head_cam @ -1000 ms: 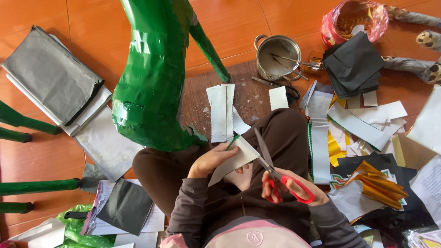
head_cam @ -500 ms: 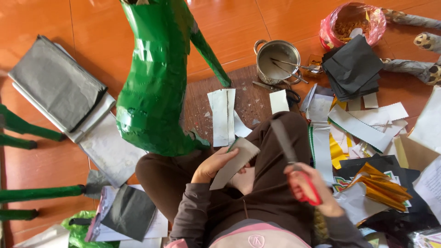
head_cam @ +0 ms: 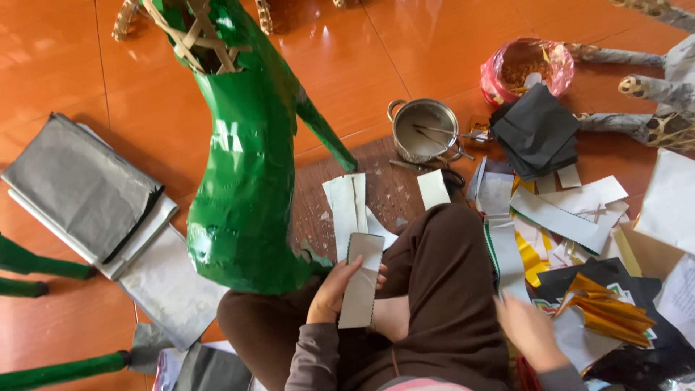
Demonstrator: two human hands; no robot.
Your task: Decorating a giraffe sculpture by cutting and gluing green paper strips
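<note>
Gripped upright over the lap in the left hand (head_cam: 333,289): a long pale grey paper strip (head_cam: 360,281) with a green scalloped edge, thumb across its front, fingers curled behind. Half a second ago held slanted; now squared up and straight.

Lowered now to the near right, over the paper litter beside the knee: the right hand (head_cam: 532,333), blurred. A second ago raised with red-handled scissors at the strip; half a second ago already swung out to the side. Cutting at the strip stopped, then, with the strip left whole in the left hand. Cannot tell whether the right hand is clenched or released, nor whether the scissors remain in it; only a bit of red (head_cam: 523,371) at the wrist.

Just left of the strip, touching the knee: a tall green paper-covered figure (head_cam: 246,181), bare bamboo frame at its far end.

On the woven mat (head_cam: 394,192) beyond the knee: two white strips (head_cam: 347,204) side by side and a small white piece (head_cam: 433,188).

Far right on the orange floor (head_cam: 72,58): a round, crumpled pink plastic bag (head_cam: 527,65) with brownish contents. Near it a steel pot (head_cam: 426,129) and a square stack of black paper (head_cam: 536,130). No readable labels.

Left: a flat pile of grey sheets (head_cam: 79,188).

Near right: folded yellow-orange paper (head_cam: 608,304).
</note>
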